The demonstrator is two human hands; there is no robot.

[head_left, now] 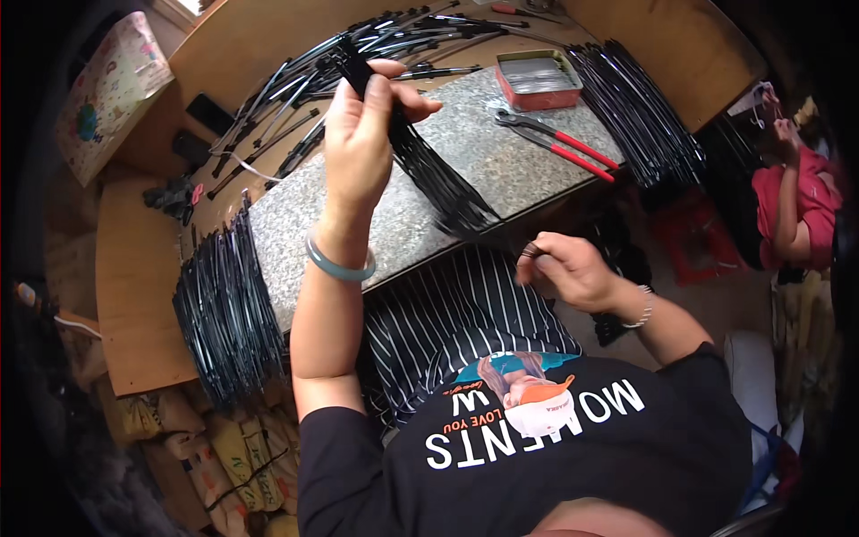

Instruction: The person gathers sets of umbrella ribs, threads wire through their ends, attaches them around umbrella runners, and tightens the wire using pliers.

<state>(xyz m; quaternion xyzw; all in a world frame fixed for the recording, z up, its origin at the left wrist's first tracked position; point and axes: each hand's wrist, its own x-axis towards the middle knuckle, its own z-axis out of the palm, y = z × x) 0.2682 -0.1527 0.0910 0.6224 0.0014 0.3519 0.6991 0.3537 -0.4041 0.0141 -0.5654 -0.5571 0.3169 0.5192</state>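
I'm looking through one head-worn fisheye view, which is facing steeply down past the black shirt [528, 470] at bottom centre. It is taking in, from near, the left hand [358, 134] at upper left-centre, the right hand [577, 273] right of centre, and the surface [510, 170] beyond.

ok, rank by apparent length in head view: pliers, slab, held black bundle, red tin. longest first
1. Slab
2. Bundle
3. Pliers
4. Tin

Bundle looks raised toward the camera, so its real size is unsure.
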